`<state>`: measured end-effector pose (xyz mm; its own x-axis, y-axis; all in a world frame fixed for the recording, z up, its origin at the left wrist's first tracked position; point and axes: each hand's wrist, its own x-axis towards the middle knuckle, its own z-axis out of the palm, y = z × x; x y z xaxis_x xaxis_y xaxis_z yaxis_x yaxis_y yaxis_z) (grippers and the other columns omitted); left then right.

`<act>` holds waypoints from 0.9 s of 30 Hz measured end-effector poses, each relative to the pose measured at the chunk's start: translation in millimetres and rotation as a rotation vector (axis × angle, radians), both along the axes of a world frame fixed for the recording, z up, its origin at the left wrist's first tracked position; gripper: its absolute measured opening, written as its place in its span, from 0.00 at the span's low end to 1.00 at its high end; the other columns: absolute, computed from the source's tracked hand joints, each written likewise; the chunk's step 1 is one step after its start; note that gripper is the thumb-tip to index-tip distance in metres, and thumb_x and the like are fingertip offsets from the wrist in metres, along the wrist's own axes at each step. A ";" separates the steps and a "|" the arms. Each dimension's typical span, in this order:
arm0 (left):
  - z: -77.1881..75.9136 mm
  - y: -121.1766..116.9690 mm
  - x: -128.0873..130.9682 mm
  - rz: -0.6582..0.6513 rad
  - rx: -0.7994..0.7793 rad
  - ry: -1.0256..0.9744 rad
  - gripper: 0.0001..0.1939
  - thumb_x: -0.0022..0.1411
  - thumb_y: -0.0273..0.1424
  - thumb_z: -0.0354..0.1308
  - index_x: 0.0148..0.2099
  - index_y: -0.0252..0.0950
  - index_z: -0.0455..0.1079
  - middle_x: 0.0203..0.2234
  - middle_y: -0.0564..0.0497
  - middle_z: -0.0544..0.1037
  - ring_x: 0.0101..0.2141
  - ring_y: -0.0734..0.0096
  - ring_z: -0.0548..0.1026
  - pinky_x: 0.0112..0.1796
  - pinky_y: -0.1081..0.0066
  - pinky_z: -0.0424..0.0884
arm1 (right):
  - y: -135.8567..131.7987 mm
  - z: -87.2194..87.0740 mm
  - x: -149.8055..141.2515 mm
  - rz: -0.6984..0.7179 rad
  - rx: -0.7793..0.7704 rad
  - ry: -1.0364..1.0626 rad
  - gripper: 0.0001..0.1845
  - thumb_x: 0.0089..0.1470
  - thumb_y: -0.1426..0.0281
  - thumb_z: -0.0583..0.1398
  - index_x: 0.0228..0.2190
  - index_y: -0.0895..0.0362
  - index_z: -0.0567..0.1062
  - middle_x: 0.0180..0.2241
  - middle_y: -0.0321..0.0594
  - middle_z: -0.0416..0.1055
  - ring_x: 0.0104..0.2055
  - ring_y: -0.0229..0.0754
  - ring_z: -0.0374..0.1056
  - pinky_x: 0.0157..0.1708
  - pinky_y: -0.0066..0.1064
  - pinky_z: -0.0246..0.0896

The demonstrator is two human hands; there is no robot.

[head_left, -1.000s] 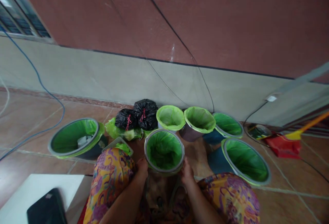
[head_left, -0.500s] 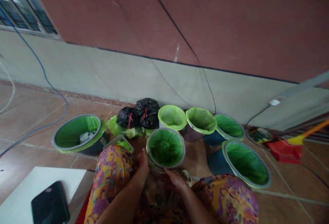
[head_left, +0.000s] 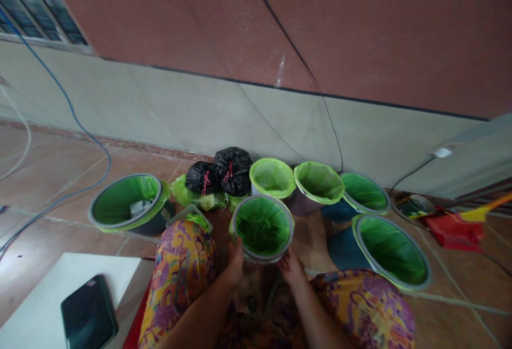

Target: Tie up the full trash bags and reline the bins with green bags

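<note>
No text, label, brand or number is readable on anything here.

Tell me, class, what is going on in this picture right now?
A person sitting on a tiled floor holds a small bin with a green liner between their knees, the left hand and right hand gripping its near rim. More green-lined bins stand around it: a large bin to the left and another large one to the right. Two tied black bags sit by the wall. A phone lies on a white board at lower left.
</note>
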<state>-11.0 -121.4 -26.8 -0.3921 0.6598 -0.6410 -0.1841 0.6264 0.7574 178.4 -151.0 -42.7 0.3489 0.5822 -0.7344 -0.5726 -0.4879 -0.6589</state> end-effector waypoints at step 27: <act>8.5 -12.0 4.8 -0.172 0.099 0.000 0.05 0.41 0.21 0.60 0.25 0.33 0.74 0.23 0.49 0.79 0.29 0.65 0.78 0.34 0.68 0.73 | -6.3 19.6 -29.5 0.065 0.026 0.055 0.09 0.37 0.82 0.59 0.19 0.57 0.68 0.17 0.32 0.69 0.21 0.36 0.67 0.25 0.27 0.63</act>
